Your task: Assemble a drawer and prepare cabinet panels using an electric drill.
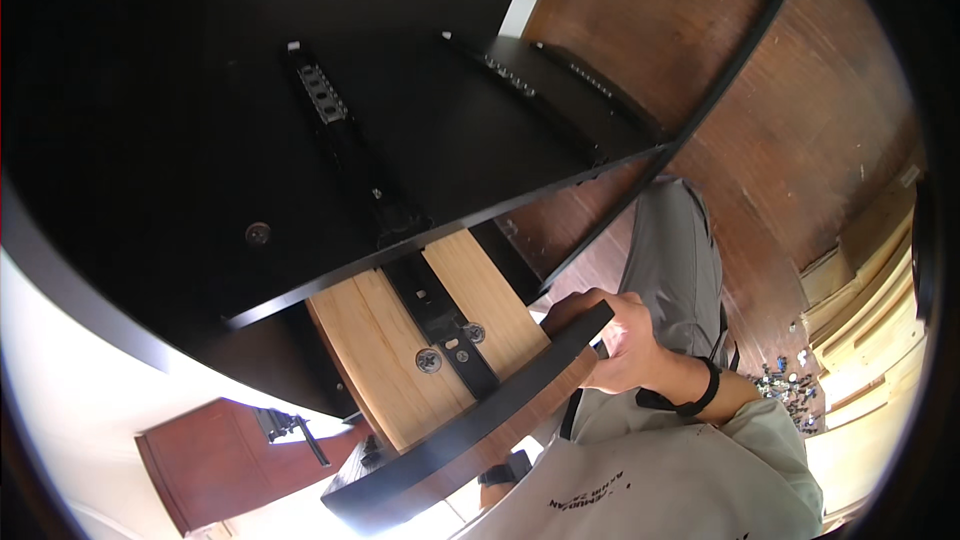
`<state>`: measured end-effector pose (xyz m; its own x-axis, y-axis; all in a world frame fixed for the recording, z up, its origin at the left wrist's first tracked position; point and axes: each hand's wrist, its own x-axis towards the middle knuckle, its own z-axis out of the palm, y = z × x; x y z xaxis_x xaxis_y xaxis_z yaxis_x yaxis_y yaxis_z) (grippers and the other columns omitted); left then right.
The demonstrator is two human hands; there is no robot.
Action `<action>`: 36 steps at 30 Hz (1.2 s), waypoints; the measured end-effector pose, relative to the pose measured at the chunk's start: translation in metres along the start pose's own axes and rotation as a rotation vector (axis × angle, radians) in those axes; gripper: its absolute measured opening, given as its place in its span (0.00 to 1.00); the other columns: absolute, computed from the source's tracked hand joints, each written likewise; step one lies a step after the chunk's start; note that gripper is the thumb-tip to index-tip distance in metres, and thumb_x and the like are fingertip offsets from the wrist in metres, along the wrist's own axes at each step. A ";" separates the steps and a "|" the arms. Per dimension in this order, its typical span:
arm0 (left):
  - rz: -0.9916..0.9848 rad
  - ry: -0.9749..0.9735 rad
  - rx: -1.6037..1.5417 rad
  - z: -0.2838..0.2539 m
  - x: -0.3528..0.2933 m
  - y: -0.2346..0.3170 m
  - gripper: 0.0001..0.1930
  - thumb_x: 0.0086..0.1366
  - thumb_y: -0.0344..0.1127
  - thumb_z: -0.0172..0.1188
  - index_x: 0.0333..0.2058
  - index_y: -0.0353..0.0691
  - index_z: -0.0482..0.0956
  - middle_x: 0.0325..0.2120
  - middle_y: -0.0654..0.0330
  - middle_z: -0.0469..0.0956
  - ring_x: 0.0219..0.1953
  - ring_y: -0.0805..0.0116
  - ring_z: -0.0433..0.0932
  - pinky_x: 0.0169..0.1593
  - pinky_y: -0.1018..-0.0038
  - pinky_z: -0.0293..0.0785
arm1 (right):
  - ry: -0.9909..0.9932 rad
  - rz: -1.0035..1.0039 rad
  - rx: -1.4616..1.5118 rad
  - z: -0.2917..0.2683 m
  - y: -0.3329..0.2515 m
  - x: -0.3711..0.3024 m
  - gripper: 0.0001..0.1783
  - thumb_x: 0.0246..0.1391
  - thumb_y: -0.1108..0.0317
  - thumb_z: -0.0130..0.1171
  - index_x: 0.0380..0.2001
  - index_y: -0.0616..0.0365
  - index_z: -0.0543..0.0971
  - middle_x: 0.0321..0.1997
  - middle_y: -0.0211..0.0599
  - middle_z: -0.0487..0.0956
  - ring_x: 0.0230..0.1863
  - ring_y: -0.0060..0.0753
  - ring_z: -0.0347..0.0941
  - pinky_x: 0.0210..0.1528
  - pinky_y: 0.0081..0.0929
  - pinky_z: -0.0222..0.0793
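Observation:
My right hand (622,345) is wrapped round the near end of a drawer's dark front panel (470,425). The drawer (365,350) has pale wooden sides, and a black metal slide (437,312) runs along the side facing me. Two round cam fittings (428,360) sit next to that slide, close to the front panel. The drawer's back part goes into a black cabinet (430,155) and is hidden by its panel. Of my left arm only the wrist with a dark watch (510,468) shows below the front panel; the left hand is hidden behind it.
Black drawer slides (322,95) are fixed on the cabinet panel. Small hardware (790,390) lies scattered on the brown floor (770,200) at the right, near pale wooden boards (870,320). My leg (677,265) is beside the cabinet. A reddish-brown door (225,460) is at the lower left.

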<state>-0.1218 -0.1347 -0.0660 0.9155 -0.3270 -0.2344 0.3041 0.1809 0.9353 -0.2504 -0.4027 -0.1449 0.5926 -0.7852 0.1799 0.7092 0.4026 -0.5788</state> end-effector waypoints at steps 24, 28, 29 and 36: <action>-0.194 0.177 0.050 -0.038 -0.110 0.023 0.40 0.53 0.58 0.64 0.60 0.45 0.63 0.59 0.60 0.66 0.59 0.57 0.67 0.56 0.58 0.71 | -0.434 -0.371 -0.273 -0.004 -0.104 0.043 0.17 0.43 0.57 0.69 0.29 0.61 0.82 0.31 0.37 0.77 0.30 0.38 0.72 0.32 0.31 0.65; -0.186 0.103 0.099 -0.050 -0.084 0.049 0.40 0.53 0.58 0.64 0.60 0.45 0.63 0.59 0.60 0.67 0.59 0.57 0.67 0.55 0.58 0.71 | -0.440 -0.368 -0.265 -0.003 -0.109 0.043 0.19 0.31 0.65 0.72 0.30 0.60 0.79 0.33 0.37 0.75 0.32 0.39 0.72 0.33 0.30 0.65; -0.175 0.084 0.108 -0.053 -0.078 0.053 0.39 0.53 0.58 0.64 0.60 0.45 0.63 0.59 0.60 0.67 0.59 0.57 0.67 0.55 0.58 0.71 | -0.453 -0.354 -0.264 -0.004 -0.109 0.044 0.19 0.33 0.64 0.72 0.30 0.60 0.79 0.33 0.37 0.75 0.31 0.38 0.72 0.33 0.30 0.64; -0.097 0.001 0.113 -0.084 -0.058 0.080 0.39 0.54 0.57 0.64 0.60 0.45 0.63 0.59 0.60 0.67 0.59 0.57 0.67 0.55 0.58 0.72 | -0.320 -0.053 -0.242 0.002 -0.102 0.070 0.18 0.50 0.56 0.66 0.24 0.62 0.79 0.24 0.32 0.76 0.25 0.31 0.71 0.29 0.24 0.65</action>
<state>-0.1288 -0.0234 -0.0002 0.8834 -0.3371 -0.3255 0.3599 0.0432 0.9320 -0.2805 -0.4981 -0.0713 0.6740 -0.6001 0.4308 0.6538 0.2131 -0.7260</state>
